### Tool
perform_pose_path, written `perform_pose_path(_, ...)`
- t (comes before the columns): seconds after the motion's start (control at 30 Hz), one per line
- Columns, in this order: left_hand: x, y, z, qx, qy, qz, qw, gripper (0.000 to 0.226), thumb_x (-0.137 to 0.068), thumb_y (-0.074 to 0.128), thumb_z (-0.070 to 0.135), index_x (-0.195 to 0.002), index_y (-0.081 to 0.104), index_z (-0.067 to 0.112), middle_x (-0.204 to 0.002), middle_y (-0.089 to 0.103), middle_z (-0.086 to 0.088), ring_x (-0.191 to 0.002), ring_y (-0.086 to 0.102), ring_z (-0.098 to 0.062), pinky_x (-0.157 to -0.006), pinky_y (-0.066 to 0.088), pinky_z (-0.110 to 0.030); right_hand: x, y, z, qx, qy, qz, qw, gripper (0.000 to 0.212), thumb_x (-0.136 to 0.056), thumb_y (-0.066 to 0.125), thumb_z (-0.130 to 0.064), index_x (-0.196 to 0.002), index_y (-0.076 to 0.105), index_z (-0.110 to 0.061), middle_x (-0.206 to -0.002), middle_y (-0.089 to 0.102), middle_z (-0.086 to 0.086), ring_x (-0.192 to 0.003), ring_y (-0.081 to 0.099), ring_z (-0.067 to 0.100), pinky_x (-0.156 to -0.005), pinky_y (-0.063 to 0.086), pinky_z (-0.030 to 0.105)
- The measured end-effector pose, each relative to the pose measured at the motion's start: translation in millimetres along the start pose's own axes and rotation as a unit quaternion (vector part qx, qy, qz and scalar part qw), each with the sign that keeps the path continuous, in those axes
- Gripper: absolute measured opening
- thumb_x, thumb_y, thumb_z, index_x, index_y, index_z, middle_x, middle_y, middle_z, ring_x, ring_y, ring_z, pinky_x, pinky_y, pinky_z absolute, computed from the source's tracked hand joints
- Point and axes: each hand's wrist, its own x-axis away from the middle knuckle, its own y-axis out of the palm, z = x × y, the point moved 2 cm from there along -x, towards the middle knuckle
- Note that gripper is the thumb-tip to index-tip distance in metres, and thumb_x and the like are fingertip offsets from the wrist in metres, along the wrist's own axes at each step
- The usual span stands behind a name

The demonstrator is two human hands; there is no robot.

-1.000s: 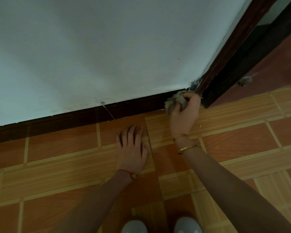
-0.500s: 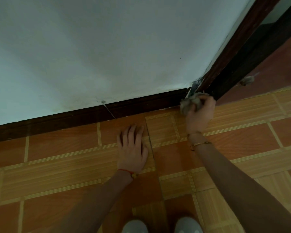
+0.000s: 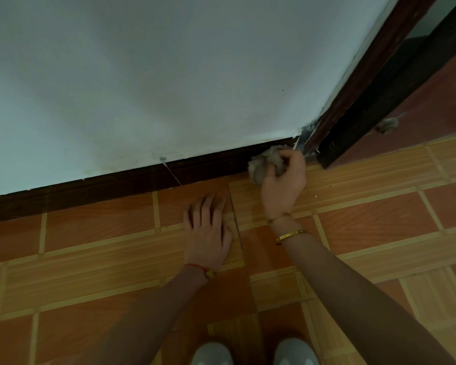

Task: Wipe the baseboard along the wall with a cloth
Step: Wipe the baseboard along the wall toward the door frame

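Nearest, at the bottom edge, two pale shoes (image 3: 253, 354) stand on the tiled floor (image 3: 95, 248), with both forearms reaching away from them.

The left hand (image 3: 208, 230) lies flat on the tiles, palm down, fingers spread and pointing at the wall; it holds nothing and looks to be a prop for the crouch. A red cord (image 3: 198, 267) rings that wrist. A dark seam (image 3: 236, 222) in the floor runs just beside its fingers.

Further out, the right hand (image 3: 283, 177), with a gold bangle (image 3: 291, 235) on the wrist, is closed around a bunched grey cloth (image 3: 263, 164). The cloth is pressed where the baseboard (image 3: 116, 185) meets the floor, near its right end, just beside the door frame (image 3: 358, 101).

Beyond that, the baseboard runs left as a dark strip under the pale wall (image 3: 169, 75). A thin wire (image 3: 173, 173) crosses it slantwise from a small fixing on the wall. Past the frame a grey dust clump (image 3: 386, 125) sits on the red floor.

Risks, as I judge them: a wipe leftward could snag the cloth on the wire and pull it loose. The tight wad touches little of the strip, so the top edge may be missed. Grit by the frame could be smeared rather than lifted. The propping palm could slide on smooth tile if weight shifts forward.
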Motion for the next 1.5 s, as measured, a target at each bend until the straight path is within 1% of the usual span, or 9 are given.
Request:
perform_pose_path(0.13,-1.0,1.8,0.6,-0.001,-0.003,0.001,1.0,0.056,-0.095,0.041,0.033,-0.147,0.047,0.012,-0.15,0.045,-0.014,-0.141,0.038,-0.035,-0.118,0.022,-0.06,-8.4,-5.6,-11.2,-0.02,0.012,0.044,0.999,0.019,-0.081,0.06,0.006,-0.096,0.058,-0.006,-0.098,0.059,0.004,-0.092,0.058,0.018,-0.087,0.05,0.029)
perform_pose_path(0.3,-1.5,2.2,0.0,0.001,0.001,-0.003,1.0,0.057,-0.095,0.043,0.033,-0.147,0.045,0.012,-0.149,0.045,-0.016,-0.14,0.038,-0.036,-0.119,0.022,-0.061,27.9,19.4,-41.8,-0.036,-0.069,-0.076,0.994,0.022,-0.077,0.061,0.011,-0.092,0.057,-0.004,-0.095,0.057,0.006,-0.089,0.055,0.013,-0.079,0.044,0.016)
perform_pose_path(0.4,5.2,-2.9,-6.4,0.002,0.011,-0.007,1.0,0.054,-0.095,0.042,0.033,-0.145,0.044,0.012,-0.148,0.046,-0.015,-0.14,0.039,-0.037,-0.116,0.025,-0.064,39.4,30.3,-47.6,-0.033,-0.109,-0.133,0.985,0.019,-0.077,0.061,0.012,-0.091,0.059,-0.002,-0.094,0.056,0.008,-0.089,0.055,0.017,-0.077,0.046,0.018)
perform_pose_path(0.63,28.4,-16.1,-37.8,0.002,-0.056,0.018,0.998,0.051,-0.094,0.04,0.029,-0.142,0.049,0.014,-0.145,0.048,-0.012,-0.137,0.042,-0.035,-0.116,0.028,-0.062,5.4,0.7,-26.1,0.0,-0.037,-0.007,0.999,0.018,-0.079,0.061,0.008,-0.094,0.058,-0.001,-0.097,0.056,0.001,-0.089,0.049,0.003,-0.083,0.036,0.003)
perform_pose_path(0.77,35.1,-21.2,-44.6,0.012,-0.092,0.03,0.995,0.051,-0.096,0.038,0.029,-0.143,0.049,0.012,-0.145,0.048,-0.013,-0.135,0.043,-0.034,-0.115,0.03,-0.062,27.5,18.9,-37.8,-0.008,-0.076,-0.059,0.995,0.017,-0.08,0.061,0.009,-0.094,0.057,0.0,-0.097,0.056,0.008,-0.09,0.051,0.008,-0.081,0.039,0.007)
perform_pose_path(1.0,46.1,-29.9,-60.2,0.002,-0.125,0.045,0.991,0.051,-0.096,0.037,0.029,-0.143,0.05,0.011,-0.145,0.048,-0.013,-0.135,0.041,-0.033,-0.116,0.028,-0.06,87.1,76.0,-74.9,-0.037,-0.165,-0.212,0.963,0.017,-0.076,0.06,0.01,-0.09,0.063,0.0,-0.094,0.059,0.011,-0.087,0.058,0.024,-0.075,0.051,0.031)
perform_pose_path(1.23,57.8,-33.9,-81.3,-0.01,-0.154,0.026,0.988,0.051,-0.098,0.034,0.031,-0.143,0.048,0.012,-0.146,0.048,-0.015,-0.136,0.041,-0.035,-0.116,0.028,-0.061,58.7,44.0,-45.4,-0.03,-0.076,-0.103,0.991,0.021,-0.076,0.063,0.01,-0.095,0.062,0.0,-0.098,0.06,0.013,-0.09,0.051,0.004,-0.079,0.037,0.002)
perform_pose_path(1.33,61.0,-37.9,-79.9,-0.014,-0.148,0.018,0.989,0.052,-0.099,0.032,0.031,-0.146,0.046,0.013,-0.146,0.048,-0.014,-0.138,0.041,-0.033,-0.117,0.028,-0.061,47.5,35.1,-29.5,-0.008,-0.026,-0.067,0.997,0.023,-0.077,0.063,0.007,-0.099,0.062,0.001,-0.103,0.061,0.014,-0.093,0.052,0.006,-0.081,0.036,0.0)
perform_pose_path(1.5,68.9,-41.6,-83.3,-0.03,-0.144,0.007,0.989,0.052,-0.098,0.034,0.03,-0.146,0.046,0.013,-0.146,0.048,-0.014,-0.139,0.036,-0.031,-0.115,0.031,-0.062,72.9,58.6,-48.1,-0.023,-0.054,-0.112,0.992,0.025,-0.076,0.063,0.008,-0.1,0.062,0.001,-0.102,0.06,0.011,-0.093,0.053,0.008,-0.081,0.035,0.001)
